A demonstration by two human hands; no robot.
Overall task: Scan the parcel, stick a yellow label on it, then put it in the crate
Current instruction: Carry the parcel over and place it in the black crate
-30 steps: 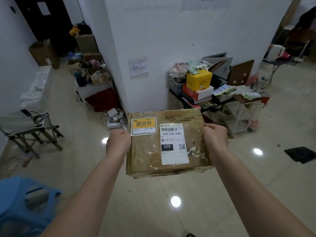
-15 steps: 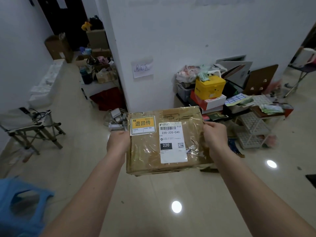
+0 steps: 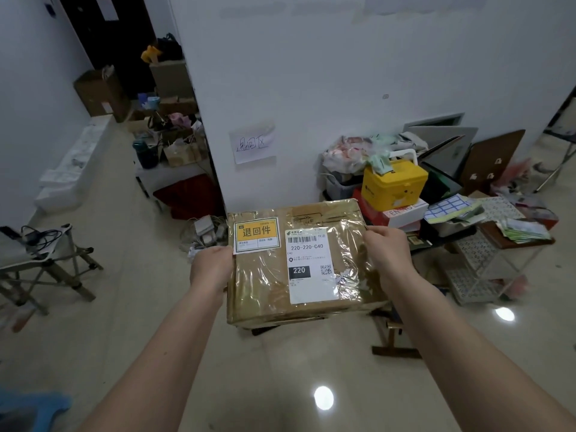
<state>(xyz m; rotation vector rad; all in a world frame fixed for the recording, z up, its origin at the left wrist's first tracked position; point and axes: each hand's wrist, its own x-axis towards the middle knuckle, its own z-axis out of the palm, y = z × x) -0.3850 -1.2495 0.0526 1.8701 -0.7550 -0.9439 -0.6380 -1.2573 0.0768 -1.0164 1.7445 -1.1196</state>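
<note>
One parcel, a brown cardboard box wrapped in clear tape, is being held in the air above the glossy floor, in the middle of the view, level and with its top face up. Two hands are gripping it. The left hand is curling closed around the left edge, just beside the yellow label. The right hand is clasping the right edge, with its thumb and fingers closing over the top face near the far right corner.

Two labels are showing on the top face. One yellow label is sitting at the far left corner, flat, bearing black characters. One white shipping label is lying just right of it, showing one barcode, one QR code and one black block reading 220.

No crate is showing anywhere in the view.

Beyond the parcel, one handwritten paper sign is hanging on the white wall. To the far right, one yellow case is resting on a stack of boxes. At the left, one folding stool is carrying cables.
</note>
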